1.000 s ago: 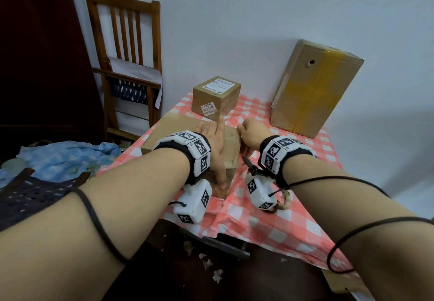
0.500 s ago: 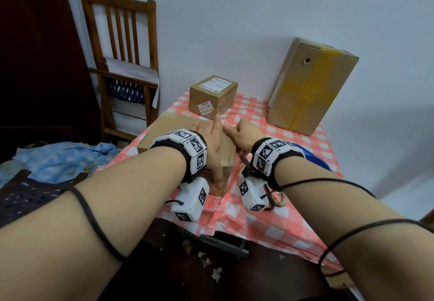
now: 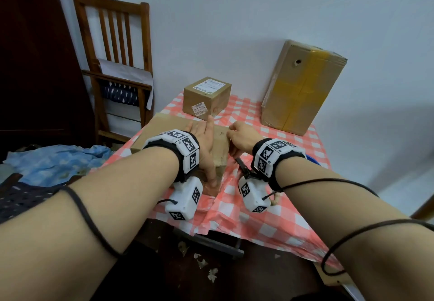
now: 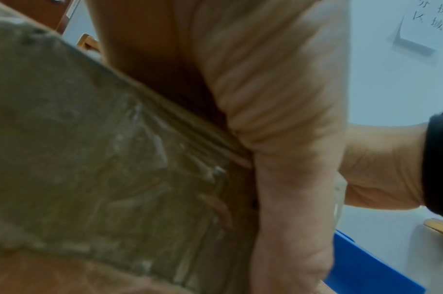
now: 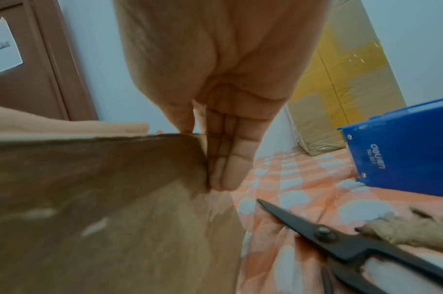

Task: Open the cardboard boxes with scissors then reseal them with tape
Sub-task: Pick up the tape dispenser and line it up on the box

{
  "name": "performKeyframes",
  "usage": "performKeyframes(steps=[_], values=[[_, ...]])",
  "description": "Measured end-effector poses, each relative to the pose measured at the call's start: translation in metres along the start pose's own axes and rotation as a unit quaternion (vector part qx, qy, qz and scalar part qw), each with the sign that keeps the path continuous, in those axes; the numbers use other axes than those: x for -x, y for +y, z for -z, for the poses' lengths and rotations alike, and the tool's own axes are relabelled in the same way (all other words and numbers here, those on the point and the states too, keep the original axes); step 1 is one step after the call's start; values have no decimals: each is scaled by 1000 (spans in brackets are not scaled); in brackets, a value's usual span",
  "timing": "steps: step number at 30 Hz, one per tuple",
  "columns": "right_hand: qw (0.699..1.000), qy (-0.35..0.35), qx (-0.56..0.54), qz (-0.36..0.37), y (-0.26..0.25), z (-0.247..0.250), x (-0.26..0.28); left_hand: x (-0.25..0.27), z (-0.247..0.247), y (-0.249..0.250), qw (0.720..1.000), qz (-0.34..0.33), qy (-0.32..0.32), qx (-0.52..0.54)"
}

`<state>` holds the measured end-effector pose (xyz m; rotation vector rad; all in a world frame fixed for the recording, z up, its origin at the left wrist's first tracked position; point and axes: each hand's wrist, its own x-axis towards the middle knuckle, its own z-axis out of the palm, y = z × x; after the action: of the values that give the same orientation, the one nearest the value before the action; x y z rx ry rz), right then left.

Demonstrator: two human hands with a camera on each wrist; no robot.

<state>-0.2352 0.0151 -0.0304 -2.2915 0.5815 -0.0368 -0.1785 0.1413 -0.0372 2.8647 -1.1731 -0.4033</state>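
Flat box (image 3: 178, 131) sits at the near-left of the table (image 3: 270, 220), its right end between both hands. L hand (image 3: 206, 145) lies palm-down on the lid, fingers straight, thumb down the near side; nothing gripped, just pressing. R hand (image 3: 242, 136) is at the box's right edge. Head view only gives its back, so the grip can't be read there. R wrist view fills that in: fingers (image 5: 228, 159) straight and together, flat against the box's right side wall, thumb on the top edge; a loose clasp over the corner, not a closed fist.

Scissors (image 5: 341, 240) show well only in R wrist view: shut blades, lying on the cloth just right of the box, untouched. Head view catches just a dark tip (image 3: 242, 164) under the R wrist. Blue dispenser (image 5: 401, 147) lies right of the box, beyond the scissors, mostly hidden in head view.

Head view alone shows the small box (image 3: 206, 98) behind the flat box, and the big box (image 3: 303, 89) at far right leaning on the wall. L wrist view is blurred: box side, thumb
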Motion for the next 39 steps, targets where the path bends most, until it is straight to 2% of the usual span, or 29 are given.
performKeyframes(steps=[5,8,13,20,22,28,30,33,36,39], values=[[1000,-9,-4,-28,-9,-1,0,5,2,3,1000,9,-11,22],[996,-48,-69,-34,-3,5,-1,7,4,4,1000,12,-16,18],[986,-42,-151,-58,-1,9,2,11,6,6,1000,8,-13,14],[993,19,-91,-65,3,-7,-9,9,4,5,1000,8,-10,9],[995,11,-73,-65,1,-6,-11,5,2,3,1000,2,1,8],[987,-73,-106,-99,2,-2,-2,8,3,5,1000,3,2,6],[989,-62,-75,-111,0,1,2,9,4,5,1000,2,3,13],[997,16,49,-65,-6,5,0,6,2,4,1000,2,2,14],[998,-11,56,-19,-9,0,-4,7,1,4,1000,2,2,21],[996,-20,82,-5,-10,0,-10,9,3,5,1000,0,6,18]])
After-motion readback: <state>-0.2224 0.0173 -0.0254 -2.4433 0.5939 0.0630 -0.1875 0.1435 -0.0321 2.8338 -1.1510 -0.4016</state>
